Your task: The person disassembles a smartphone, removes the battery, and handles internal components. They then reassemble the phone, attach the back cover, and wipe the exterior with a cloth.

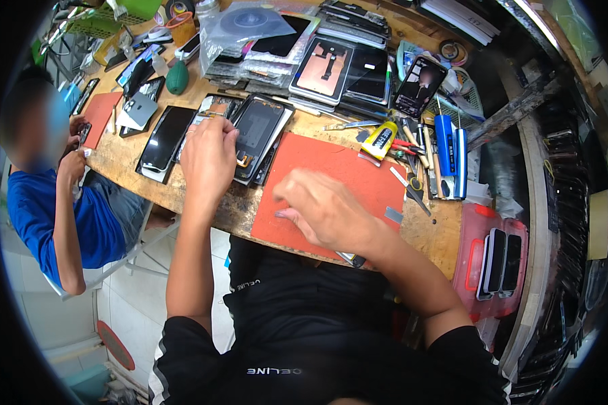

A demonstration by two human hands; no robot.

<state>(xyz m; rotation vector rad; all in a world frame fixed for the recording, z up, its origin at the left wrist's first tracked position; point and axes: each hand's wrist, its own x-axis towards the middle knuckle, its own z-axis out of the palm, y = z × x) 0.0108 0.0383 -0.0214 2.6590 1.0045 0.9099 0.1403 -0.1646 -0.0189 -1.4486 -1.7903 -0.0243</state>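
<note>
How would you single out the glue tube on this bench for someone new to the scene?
Start at the red work mat in the middle of the wooden bench. Just past its far right corner lies the yellow glue tube; its bright yellow body and black label stand out from the pliers and blue tools nearby.

Yellow glue tube (pixel 380 140), dark screens (pixel 163 137)

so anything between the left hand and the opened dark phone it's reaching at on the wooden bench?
Nothing visible. The left hand is already over the opened dark phone on the wooden bench, fingertips at its upper edge. The right hand rests apart on the red rectangular mat.
</note>
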